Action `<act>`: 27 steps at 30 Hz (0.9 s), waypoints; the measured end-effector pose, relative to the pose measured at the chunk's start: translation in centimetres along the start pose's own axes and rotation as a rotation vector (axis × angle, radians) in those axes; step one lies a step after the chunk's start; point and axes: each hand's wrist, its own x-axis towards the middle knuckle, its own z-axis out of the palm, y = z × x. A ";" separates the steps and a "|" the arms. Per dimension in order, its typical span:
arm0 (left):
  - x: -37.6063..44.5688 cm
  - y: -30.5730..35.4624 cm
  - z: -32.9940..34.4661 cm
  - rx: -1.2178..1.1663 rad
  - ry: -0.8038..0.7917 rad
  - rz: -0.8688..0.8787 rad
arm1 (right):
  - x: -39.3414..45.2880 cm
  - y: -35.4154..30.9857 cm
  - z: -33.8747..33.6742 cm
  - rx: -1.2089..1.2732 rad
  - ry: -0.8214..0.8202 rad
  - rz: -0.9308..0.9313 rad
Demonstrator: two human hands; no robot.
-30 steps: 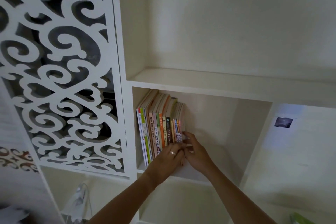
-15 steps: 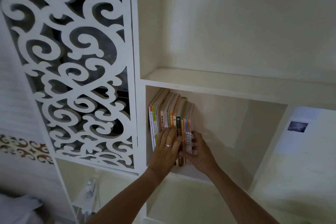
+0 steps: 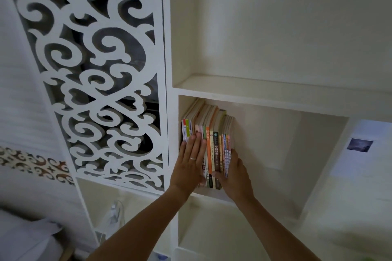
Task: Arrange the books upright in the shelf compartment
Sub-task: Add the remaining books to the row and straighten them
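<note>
Left hand [image 3: 189, 165] is flat on the spines of the books [image 3: 209, 140], fingers straight and together, pointing up, palm pressing the left part of the row; a ring [image 3: 193, 158] shows on one finger. Right hand [image 3: 234, 176] comes in from the right end of the row, thumb across the lower spines, fingers tucked round the far side of the last book, so it grips that outer edge. Between the two hands a few spines stay in view: an orange one, a dark one, some pale thin ones. The books stand upright, packed together, pushed against the left wall of the shelf compartment [image 3: 275, 154], their tops fanning a little toward the left. The right half of that compartment is open space behind the right wrist. Above it sits another shelf [image 3: 265, 91] with a pale back wall. Left of the shelving hangs a white carved scroll panel [image 3: 95, 70]. Far right, a small dark picture [image 3: 360, 144] on a pale wall
</note>
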 end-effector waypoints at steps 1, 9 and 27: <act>0.0 0.0 0.1 0.012 0.010 0.004 | 0.0 0.2 -0.1 0.006 -0.008 0.005; -0.6 -0.5 0.3 0.128 -0.021 0.035 | 0.2 0.6 0.1 -0.057 -0.056 0.025; -0.6 -0.8 -0.1 0.107 -0.063 0.079 | -0.5 0.1 0.7 -0.126 -0.040 0.058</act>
